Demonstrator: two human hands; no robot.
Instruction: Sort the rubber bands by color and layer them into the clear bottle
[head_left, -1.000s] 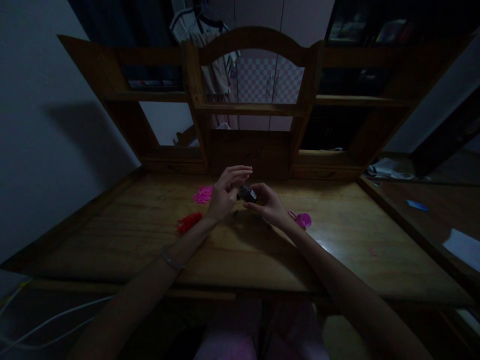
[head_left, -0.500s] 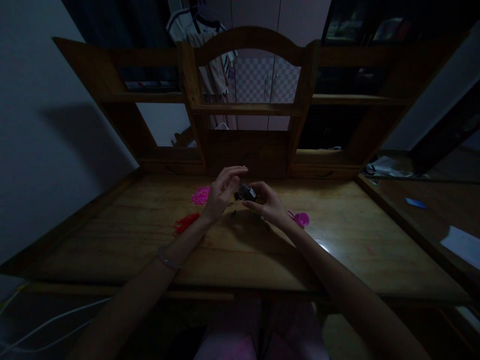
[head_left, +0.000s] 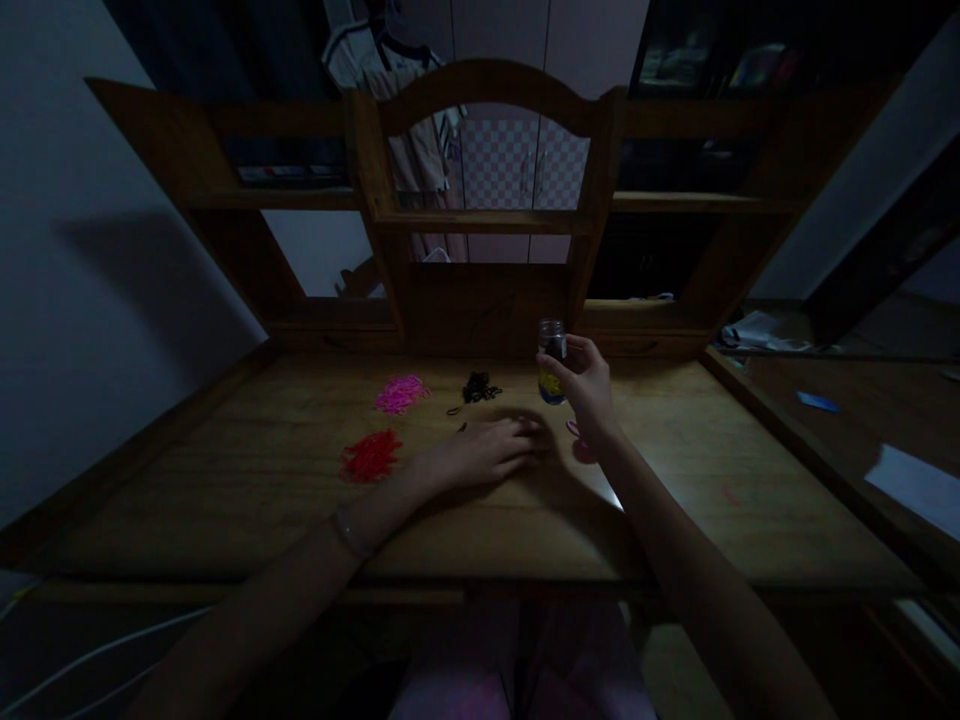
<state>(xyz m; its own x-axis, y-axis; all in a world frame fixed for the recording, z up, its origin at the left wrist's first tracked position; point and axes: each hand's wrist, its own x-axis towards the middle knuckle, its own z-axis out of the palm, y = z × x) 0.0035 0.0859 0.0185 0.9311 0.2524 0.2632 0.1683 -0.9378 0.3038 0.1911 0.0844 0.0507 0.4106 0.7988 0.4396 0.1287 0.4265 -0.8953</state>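
Jar (head_left: pixel 551 390) is gripped by right hand (head_left: pixel 591 388); left hand (head_left: pixel 491 448) grip undetermined. Beyond the grip, desk (head_left: pixel 712 480) is edged by shelving (head_left: pixel 484 221).

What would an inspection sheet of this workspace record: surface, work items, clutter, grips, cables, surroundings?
Surface: wooden desk, dimly lit
Job's things: clear jar, yellow and blue inside; pink pile, red pile, black pile on desk
Clutter: pink item, partly hidden; white paper, blue card at right
Grips: right grip holds jar; left grip palm down, contact unclear
Cables: white cables, lower left
Surroundings: wooden shelf, checkered cupboard, hanging clothes
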